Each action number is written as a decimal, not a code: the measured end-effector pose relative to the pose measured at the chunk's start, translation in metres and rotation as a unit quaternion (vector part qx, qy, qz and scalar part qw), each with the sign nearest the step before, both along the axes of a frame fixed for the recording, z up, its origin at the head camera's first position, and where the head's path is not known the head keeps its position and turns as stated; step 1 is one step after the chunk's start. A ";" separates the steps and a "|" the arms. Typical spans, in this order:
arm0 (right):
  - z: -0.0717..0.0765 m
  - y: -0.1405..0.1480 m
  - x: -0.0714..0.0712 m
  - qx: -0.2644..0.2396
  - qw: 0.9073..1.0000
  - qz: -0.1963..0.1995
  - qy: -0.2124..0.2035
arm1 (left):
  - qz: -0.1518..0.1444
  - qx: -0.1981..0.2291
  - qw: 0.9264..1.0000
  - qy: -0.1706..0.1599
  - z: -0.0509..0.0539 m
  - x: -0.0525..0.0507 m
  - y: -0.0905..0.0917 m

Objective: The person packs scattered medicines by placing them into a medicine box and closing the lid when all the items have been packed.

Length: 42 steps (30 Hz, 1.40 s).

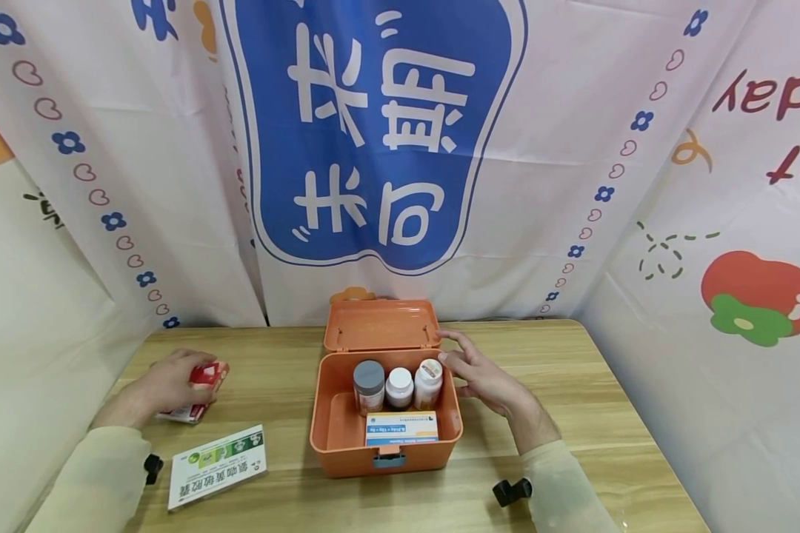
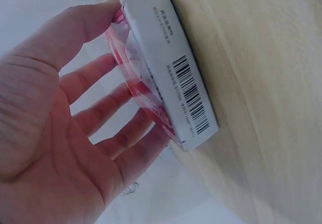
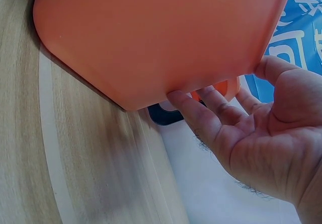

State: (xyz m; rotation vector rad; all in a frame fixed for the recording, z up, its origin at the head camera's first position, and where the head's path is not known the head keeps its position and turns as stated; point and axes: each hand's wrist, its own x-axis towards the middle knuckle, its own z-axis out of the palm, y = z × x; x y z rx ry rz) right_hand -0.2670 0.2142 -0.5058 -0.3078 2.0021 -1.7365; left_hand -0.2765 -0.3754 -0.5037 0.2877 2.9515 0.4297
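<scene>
My left hand (image 1: 168, 379) holds a red and white medicine box (image 1: 203, 385) at the table's left side. In the left wrist view, thumb and fingertips touch the edges of this medicine box (image 2: 171, 75), and a barcode faces the camera. My right hand (image 1: 481, 376) rests lightly against the right rear corner of an orange storage box (image 1: 327, 451), with its fingers extended. The right wrist view shows fingertips touching the orange wall (image 3: 151, 43). Inside stand a grey-capped bottle (image 1: 370, 385) and two white bottles (image 1: 399, 388), (image 1: 429, 383), with a blue-and-white carton (image 1: 401, 428) in front.
A white and green medicine box (image 1: 218, 465) lies on the wooden table (image 1: 287, 511), between the left forearm and the orange box. The orange lid (image 1: 381, 326) stands open at the back. Printed curtains (image 1: 573, 111) hang behind and at both sides.
</scene>
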 end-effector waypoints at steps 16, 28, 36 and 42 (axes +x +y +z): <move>-0.001 0.000 -0.001 -0.002 1.000 0.004 0.004 | -0.025 0.003 0.999 0.027 0.002 -0.005 0.002; 0.001 0.000 -0.001 0.003 1.000 0.003 0.005 | -0.031 0.014 0.999 0.032 0.018 -0.002 0.019; 0.000 0.000 -0.001 0.001 1.000 0.002 0.003 | -0.048 0.030 0.998 0.038 0.027 0.001 0.031; 0.000 0.000 -0.001 -0.002 1.000 0.004 0.004 | -0.055 0.029 0.997 0.051 0.038 0.005 0.044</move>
